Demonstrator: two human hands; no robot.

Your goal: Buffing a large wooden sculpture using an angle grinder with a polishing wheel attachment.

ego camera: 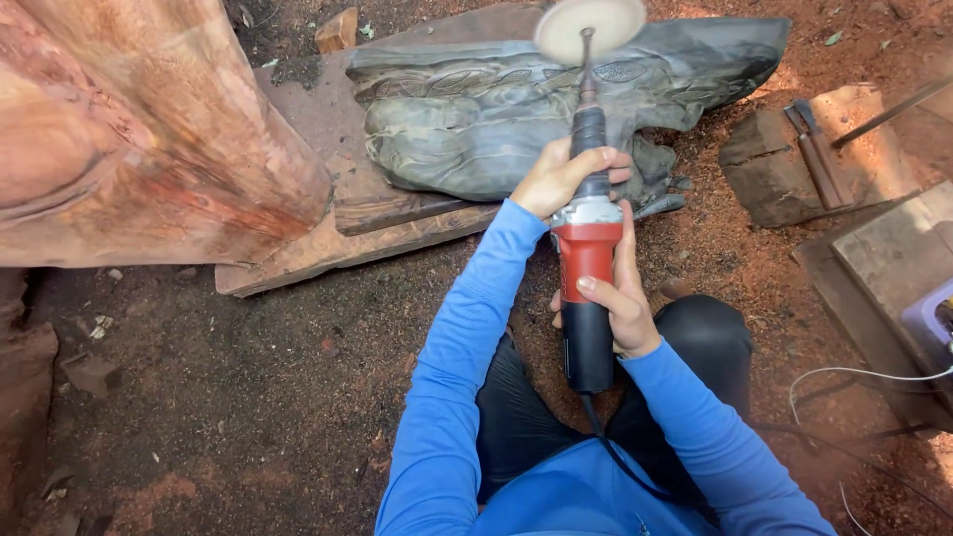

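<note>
Left hand (564, 177) w/ grip wrapped on neck, right hand (620, 298) on body of red grinder (586, 260), pad raised over dark carved wood (476, 109); loose cord (635, 476) between knees may snag

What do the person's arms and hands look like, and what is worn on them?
Both arms are covered by long, bright blue sleeves of a smooth, close-fitting fabric that end at the wrists. The left hand and the right hand are bare: no gloves, and no rings, watch or wristband can be seen.
</note>
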